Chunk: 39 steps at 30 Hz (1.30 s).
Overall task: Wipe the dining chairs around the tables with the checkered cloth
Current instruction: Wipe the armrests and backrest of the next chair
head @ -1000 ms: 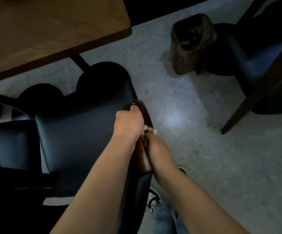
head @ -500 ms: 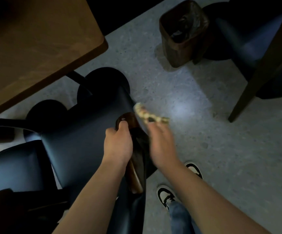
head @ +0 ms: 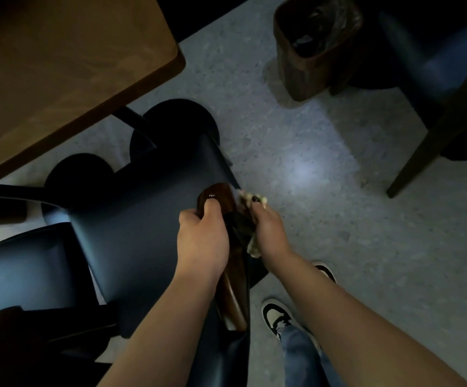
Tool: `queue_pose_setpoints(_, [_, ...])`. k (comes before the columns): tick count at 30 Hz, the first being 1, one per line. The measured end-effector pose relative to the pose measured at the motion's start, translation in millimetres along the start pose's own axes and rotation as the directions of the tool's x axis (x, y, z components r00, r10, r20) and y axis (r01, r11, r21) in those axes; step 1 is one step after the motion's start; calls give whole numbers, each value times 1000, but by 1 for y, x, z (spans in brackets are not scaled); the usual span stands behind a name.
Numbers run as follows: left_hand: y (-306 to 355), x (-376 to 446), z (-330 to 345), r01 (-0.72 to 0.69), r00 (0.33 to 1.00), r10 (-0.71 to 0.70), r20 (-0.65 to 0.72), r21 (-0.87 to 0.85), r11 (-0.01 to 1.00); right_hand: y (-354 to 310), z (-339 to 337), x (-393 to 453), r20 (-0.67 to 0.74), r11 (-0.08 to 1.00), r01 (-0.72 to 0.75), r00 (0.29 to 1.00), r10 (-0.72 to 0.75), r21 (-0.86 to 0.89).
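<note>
Since half a second ago your right hand [head: 270, 227] has come back in from the floor side, bunching the cloth [head: 250, 201] against the outer face of the chair [head: 131, 236] back; your left hand [head: 201, 238] stays curled round the wooden top rail [head: 221, 195]. Status, as a judgement: this chair is mid-wipe — its back being worked, its seat hidden. Outstanding: the second chair [head: 25, 263] at the table [head: 59, 65] and the far chair [head: 439, 60] — no sign either is wiped.
</note>
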State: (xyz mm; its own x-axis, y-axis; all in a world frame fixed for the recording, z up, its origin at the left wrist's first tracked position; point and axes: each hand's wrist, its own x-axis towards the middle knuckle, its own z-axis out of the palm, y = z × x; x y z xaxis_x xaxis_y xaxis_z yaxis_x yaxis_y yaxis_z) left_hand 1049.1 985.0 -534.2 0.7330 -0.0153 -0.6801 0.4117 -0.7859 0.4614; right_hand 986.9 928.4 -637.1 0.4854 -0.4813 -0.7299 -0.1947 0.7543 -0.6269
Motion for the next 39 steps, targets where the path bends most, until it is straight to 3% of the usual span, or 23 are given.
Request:
queue_pose_setpoints(2, [1,-2,0,-2,1000,2,5,-5,1000,-18,7,-30,174,979,198,963,-205,59])
queue_pose_setpoints(4, [3,-4,0,6,1000,-6,0,-19,1000,-23,8,-36,240,966,249,936,-257,62])
queue_pose_setpoints(6, [5,-6,0,17,1000,-17,-6,-29,999,-12,4,-22,166,990,138,976,-138,14])
queue_pose_setpoints(8, [6,-8,0,20,1000,-21,-14,-41,999,13,-7,7,-30,990,-110,994,108,-86])
queue_pose_setpoints(10, [8,-10,-1,26,999,-27,-22,-33,999,38,-19,31,-219,921,-387,902,372,-30])
queue_pose_setpoints(11, [9,-11,-1,28,999,-28,-21,-30,999,46,-22,39,-246,887,-460,856,455,42])
queue_pose_setpoints(13, [10,-11,-2,22,1000,-23,-16,-33,999,50,-21,49,-248,866,-487,830,499,112])
queue_pose_setpoints(16, [10,-12,-2,10,1000,-11,-8,-38,999,19,-7,37,-238,876,-472,843,482,98])
queue_pose_setpoints(18, [10,-12,-2,6,1000,-6,0,-39,999,-10,3,19,-160,896,-440,882,444,62])
queue_pose_setpoints(22, [9,-10,-1,-6,1000,7,14,-52,999,-50,24,-15,42,967,-234,970,240,-102])
queue_pose_setpoints(24, [9,-10,0,-3,1000,4,13,-58,998,-50,27,-17,25,973,-201,978,205,-112])
queue_pose_setpoints(28, [10,-11,-1,8,1000,-7,15,-60,998,-21,10,5,-170,931,-354,927,335,-93])
queue_pose_setpoints(32, [10,-10,-1,14,1000,-12,26,-69,998,-2,1,16,-192,903,-406,906,377,-140])
queue_pose_setpoints(35, [-1,7,-8,-25,996,18,-82,-95,995,-17,13,5,-128,948,-297,951,282,-117])
queue_pose_setpoints(39, [-56,8,-8,-23,996,-2,84,288,957,-41,14,-23,54,974,28,998,-16,-224])
